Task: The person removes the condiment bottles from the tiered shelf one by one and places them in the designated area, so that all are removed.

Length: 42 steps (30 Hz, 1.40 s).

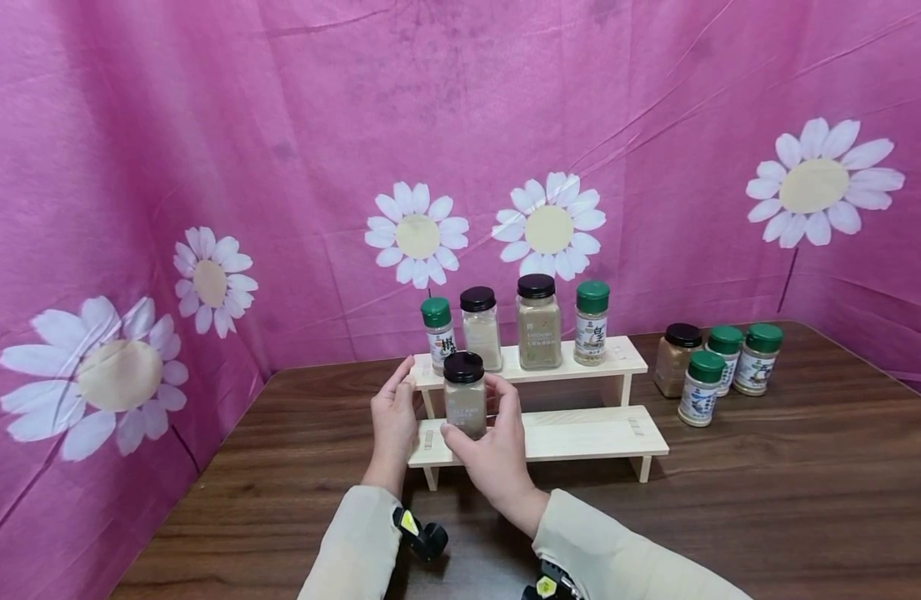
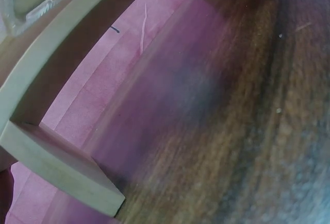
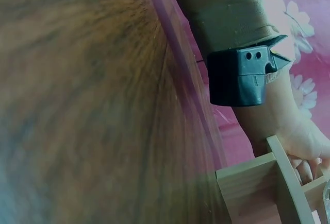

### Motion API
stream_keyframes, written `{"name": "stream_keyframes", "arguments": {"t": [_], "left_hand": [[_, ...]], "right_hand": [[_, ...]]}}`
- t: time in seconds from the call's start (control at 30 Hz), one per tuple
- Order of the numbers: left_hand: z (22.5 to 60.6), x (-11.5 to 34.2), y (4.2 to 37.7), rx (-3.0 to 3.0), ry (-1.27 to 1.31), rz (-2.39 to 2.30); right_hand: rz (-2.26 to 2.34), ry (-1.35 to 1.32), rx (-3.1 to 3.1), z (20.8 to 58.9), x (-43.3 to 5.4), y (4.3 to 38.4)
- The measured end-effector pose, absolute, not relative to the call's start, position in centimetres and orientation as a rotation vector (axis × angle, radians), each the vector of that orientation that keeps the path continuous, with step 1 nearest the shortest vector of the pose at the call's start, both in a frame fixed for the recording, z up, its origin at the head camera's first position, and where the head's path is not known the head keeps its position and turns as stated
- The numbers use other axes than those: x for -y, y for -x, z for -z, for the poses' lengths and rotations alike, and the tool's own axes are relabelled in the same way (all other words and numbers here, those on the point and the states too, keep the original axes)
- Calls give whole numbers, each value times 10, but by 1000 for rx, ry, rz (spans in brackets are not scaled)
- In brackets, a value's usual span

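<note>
My right hand point(image 1: 498, 454) holds a square glass jar point(image 1: 466, 408) with a black lid and pale powder, thumb in front and fingers round its right side. The jar stands upright, close over the left part of the lower step of a two-step wooden rack point(image 1: 580, 437). At the rack's left end my left hand point(image 1: 392, 425) grips the side by the upper step; its curled fingers point(image 3: 304, 170) show behind the wood in the right wrist view. In the left wrist view, the jar's glass base point(image 2: 38, 0) appears above the board edge.
On the upper step stand a green-capped shaker point(image 1: 440, 333), two black-lidded jars point(image 1: 481, 329) and another green-capped shaker point(image 1: 591, 325). Right of the rack, a brown-filled jar point(image 1: 678, 362) stands with several green-capped shakers point(image 1: 700, 392) on the wooden table point(image 1: 805, 467). A pink floral cloth hangs behind.
</note>
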<state>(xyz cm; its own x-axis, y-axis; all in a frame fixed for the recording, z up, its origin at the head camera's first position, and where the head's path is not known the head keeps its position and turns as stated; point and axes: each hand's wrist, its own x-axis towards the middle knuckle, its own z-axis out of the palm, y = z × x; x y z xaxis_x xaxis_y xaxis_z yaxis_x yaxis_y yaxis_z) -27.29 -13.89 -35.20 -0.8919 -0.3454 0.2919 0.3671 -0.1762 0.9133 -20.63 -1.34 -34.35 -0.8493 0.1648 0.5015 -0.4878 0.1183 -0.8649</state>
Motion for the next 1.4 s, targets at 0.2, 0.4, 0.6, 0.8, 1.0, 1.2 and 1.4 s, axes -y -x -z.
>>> {"name": "stream_keyframes", "arguments": {"t": [0.2, 0.4, 0.6, 0.8, 1.0, 1.2, 1.4], "left_hand": [[352, 140, 272, 1652, 32, 2098], [352, 141, 274, 1661, 40, 2074], [352, 140, 275, 1652, 42, 2078], [353, 140, 275, 1667, 49, 2048], [352, 140, 273, 1660, 28, 2049], [352, 139, 273, 1653, 46, 2057], [353, 139, 274, 1642, 48, 2064]], "right_hand": [[-1757, -340, 1896, 340, 9, 207], [-1757, -356, 1882, 335, 2, 209], [-1796, -328, 1859, 332, -7, 211], [-1767, -321, 1864, 331, -19, 213], [-1721, -310, 1882, 332, -32, 216], [-1693, -279, 1884, 331, -45, 216], [-1681, -250, 1891, 331, -56, 214]]}}
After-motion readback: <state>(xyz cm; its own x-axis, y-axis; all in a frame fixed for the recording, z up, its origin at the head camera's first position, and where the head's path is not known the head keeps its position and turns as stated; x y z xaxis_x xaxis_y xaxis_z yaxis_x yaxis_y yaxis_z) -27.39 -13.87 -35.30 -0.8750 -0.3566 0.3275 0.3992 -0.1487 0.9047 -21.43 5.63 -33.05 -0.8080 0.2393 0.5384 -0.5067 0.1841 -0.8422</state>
